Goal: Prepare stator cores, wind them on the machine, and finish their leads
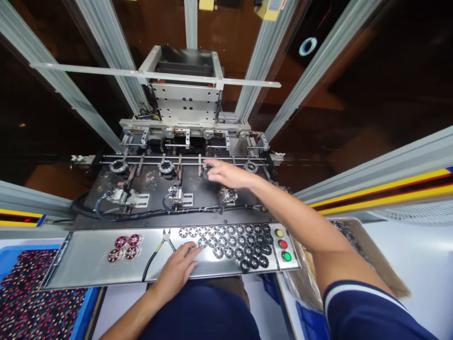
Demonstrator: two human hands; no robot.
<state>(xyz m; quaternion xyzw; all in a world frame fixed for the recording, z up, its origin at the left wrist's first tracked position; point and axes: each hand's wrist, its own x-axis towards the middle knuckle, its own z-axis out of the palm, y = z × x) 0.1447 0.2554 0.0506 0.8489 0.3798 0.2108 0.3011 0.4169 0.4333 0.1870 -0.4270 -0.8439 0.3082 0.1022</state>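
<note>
My right hand (230, 174) reaches over the third fixture, with finger and thumb closed about a dark stator core (209, 167), which they partly cover. My left hand (179, 265) rests on the metal tray (90, 267), fingers stretched out and apart. Its fingertips lie beside or just touch a black stator core (202, 242) at the left end of the second row. Several more black cores (239, 241) lie in rows to the right. Black cores also sit on the first fixture (119, 166) and second fixture (166, 167); a ring shows on the fourth fixture (251, 167).
Wire cutters (163, 241) and several red-wound stators (131, 240) lie on the tray's left. Yellow, red and green buttons (282, 244) sit at its right end. A blue bin (92, 302) holds many wound stators. Aluminium posts (102, 42) and a horizontal bar (106, 72) frame the machine.
</note>
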